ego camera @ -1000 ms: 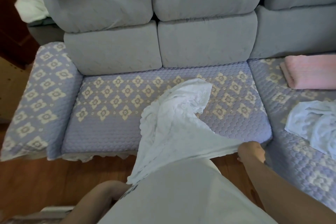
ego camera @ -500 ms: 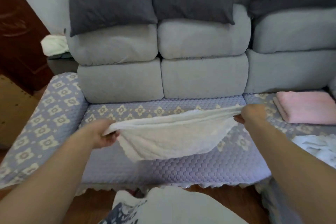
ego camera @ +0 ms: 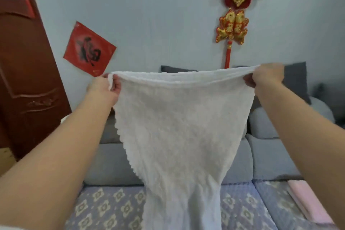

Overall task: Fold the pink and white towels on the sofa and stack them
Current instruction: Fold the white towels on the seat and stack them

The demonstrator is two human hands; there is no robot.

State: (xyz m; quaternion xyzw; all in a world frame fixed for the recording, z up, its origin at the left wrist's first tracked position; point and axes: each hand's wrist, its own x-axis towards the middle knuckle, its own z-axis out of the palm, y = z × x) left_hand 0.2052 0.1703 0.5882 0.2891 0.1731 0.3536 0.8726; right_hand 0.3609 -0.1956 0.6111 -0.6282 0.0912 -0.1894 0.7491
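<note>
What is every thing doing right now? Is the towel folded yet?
white towel: not folded, held up by its top corners, hanging down spread out.
left hand: grips the towel's left top corner.
right hand: grips the towel's right top corner.
pink towel: folded, lying flat on the sofa seat.

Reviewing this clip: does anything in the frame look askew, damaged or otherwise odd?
Nothing stands out. The left hand and right hand hold the white towel up by its top corners; it hangs narrowing toward the sofa seat. The folded pink towel lies flat at right.
</note>
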